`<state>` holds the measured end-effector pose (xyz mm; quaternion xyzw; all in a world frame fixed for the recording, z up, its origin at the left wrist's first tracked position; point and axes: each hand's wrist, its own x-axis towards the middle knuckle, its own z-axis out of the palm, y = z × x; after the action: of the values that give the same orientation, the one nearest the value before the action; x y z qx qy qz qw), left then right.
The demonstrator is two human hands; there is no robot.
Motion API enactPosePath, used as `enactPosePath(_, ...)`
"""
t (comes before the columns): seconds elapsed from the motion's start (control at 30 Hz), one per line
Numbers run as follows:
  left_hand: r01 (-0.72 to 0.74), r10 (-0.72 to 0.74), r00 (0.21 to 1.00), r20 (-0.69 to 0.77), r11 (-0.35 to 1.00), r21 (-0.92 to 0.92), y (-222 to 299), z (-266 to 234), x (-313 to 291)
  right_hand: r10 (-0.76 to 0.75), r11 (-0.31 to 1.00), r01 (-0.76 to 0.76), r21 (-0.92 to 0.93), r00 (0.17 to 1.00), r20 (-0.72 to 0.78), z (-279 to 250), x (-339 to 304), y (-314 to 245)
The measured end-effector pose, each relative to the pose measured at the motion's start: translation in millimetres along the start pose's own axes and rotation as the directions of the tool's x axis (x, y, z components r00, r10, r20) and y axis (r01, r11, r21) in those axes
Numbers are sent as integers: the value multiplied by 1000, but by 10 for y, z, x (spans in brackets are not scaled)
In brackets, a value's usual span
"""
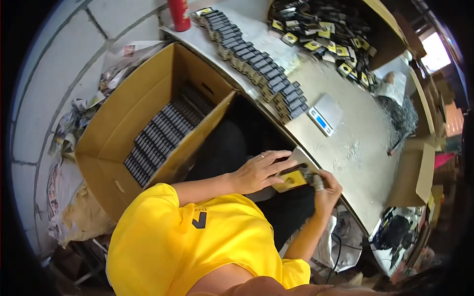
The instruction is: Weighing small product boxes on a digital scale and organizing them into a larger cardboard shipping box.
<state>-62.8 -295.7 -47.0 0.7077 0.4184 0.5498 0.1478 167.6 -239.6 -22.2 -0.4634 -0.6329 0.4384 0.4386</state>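
Seemingly crosswise, yellow packet (pixel 292 181), long axis toward right hand (pixel 327 190).

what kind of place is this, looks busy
Probably a small packing workshop: an open cardboard box holds neat rows of small dark packs, a digital scale sits on the worktable, and a heap of black-and-yellow items lies beyond it.

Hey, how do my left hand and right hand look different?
Your left hand wears a ring, while your right hand has a pale wrapping on a finger. The left hand's fingers stretch out; the right hand's curl at the yellow packet. Both hands are close to that packet.
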Motion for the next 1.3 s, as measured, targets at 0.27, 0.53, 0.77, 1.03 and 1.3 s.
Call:
enactPosePath(0.27,154,-100,964,244,965,-213,21,156,-68,212,729,-220,648,973,91,590,-258,-36)
enactPosePath(0.53,64,0,931,366,984,-164,-127,143,-185,294,643,-303,703,946,139,636,-350,53)
enactPosePath(0.77,165,-128,970,208,972,-169,-113,191,-262,293,541,-313,781,940,173,666,-375,45)
enactPosePath(1.03,310,-267,945,189,916,-255,-97,169,-231,317,598,-338,726,932,173,694,-425,86)
enactPosePath(1.3,172,-130,968,217,966,-192,-89,155,-215,210,553,-360,752,933,293,622,-386,86)
